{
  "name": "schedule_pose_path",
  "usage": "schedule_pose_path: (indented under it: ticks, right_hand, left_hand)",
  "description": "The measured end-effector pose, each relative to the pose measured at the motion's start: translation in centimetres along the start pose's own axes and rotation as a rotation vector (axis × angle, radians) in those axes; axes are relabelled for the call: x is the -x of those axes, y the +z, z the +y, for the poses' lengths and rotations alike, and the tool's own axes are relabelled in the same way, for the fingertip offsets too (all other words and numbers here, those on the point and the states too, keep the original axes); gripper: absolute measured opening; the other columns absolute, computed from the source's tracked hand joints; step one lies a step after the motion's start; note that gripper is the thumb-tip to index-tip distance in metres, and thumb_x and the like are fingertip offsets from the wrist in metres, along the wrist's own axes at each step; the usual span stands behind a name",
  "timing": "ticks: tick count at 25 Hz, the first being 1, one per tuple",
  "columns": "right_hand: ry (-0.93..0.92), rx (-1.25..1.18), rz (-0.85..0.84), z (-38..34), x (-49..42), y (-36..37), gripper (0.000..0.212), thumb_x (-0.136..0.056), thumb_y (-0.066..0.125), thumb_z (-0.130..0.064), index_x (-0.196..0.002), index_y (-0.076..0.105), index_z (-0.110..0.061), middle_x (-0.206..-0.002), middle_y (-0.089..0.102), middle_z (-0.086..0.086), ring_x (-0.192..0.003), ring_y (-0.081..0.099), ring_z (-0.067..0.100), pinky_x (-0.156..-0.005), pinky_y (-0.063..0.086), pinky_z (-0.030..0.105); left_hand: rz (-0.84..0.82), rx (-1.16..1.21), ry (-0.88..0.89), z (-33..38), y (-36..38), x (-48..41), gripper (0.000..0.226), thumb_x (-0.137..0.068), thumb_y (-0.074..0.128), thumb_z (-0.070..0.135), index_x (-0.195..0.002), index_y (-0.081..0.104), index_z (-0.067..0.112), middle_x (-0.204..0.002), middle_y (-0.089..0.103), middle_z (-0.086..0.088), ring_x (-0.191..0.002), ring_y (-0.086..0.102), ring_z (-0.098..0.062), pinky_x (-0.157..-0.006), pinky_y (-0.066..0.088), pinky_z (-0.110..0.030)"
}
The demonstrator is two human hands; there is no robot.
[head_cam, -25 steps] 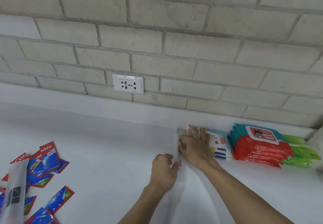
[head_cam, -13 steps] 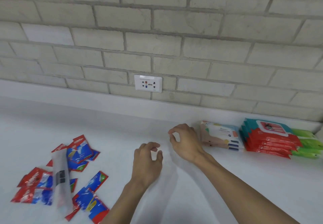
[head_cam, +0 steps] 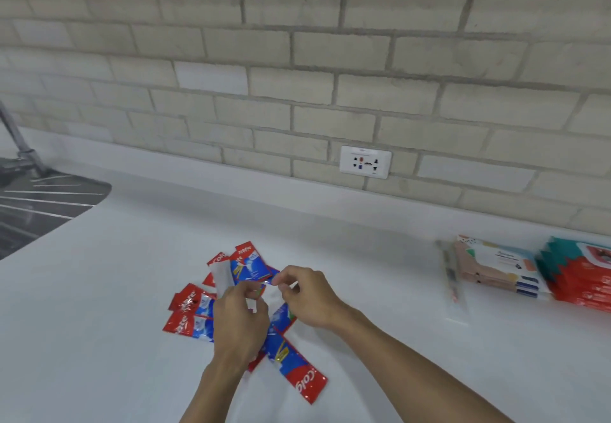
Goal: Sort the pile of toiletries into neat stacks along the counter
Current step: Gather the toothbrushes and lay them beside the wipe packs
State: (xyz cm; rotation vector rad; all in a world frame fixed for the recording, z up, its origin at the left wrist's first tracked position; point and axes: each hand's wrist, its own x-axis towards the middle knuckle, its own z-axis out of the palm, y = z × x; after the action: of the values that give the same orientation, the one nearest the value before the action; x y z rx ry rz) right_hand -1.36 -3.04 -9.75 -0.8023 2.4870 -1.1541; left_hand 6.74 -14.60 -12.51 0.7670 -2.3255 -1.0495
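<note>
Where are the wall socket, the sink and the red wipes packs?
wall socket (head_cam: 365,162), head view, centre of its white plate.
sink (head_cam: 43,204), head view, dark ribbed surface at far left.
red wipes packs (head_cam: 582,290), head view, front of the stack.

The left hand (head_cam: 239,322) and right hand (head_cam: 309,297) have moved from the tissue packs (head_cam: 496,270) to the scattered toothpaste sachets (head_cam: 191,310), fingers curled over them. The clear packet (head_cam: 451,279) they were pressing now lies free beside those packs.
</note>
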Motion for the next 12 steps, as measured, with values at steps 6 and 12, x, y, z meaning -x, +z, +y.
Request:
schedule_pose_path:
  ticks: [6, 12]
  right_hand:
    - [0.176, -0.094, -0.087, -3.1, -1.9, 5.1, 0.017, -0.090, 0.061, -0.023, -0.106, 0.066, -0.020, -0.109, 0.070, 0.003, -0.096, 0.064, 0.015, -0.071, 0.047, 0.017]
    - [0.323, -0.169, 0.002, -3.7, -3.1, 8.0, 0.028, -0.085, 0.070, -0.026, -0.111, 0.061, -0.020, -0.116, 0.064, 0.002, -0.103, 0.064, 0.018, -0.075, 0.054, 0.024]
  left_hand:
    - [-0.033, -0.053, -0.161, -3.7, -3.6, -0.3, 0.029, -0.083, 0.069, 0.021, -0.109, 0.059, 0.015, -0.103, 0.063, -0.002, -0.089, 0.059, -0.019, -0.070, 0.052, -0.029]
    - [-0.133, -0.079, -0.138, -4.4, -4.0, 1.1, 0.035, -0.086, 0.067, 0.026, -0.117, 0.063, 0.012, -0.105, 0.068, -0.001, -0.086, 0.057, -0.011, -0.071, 0.045, -0.018]
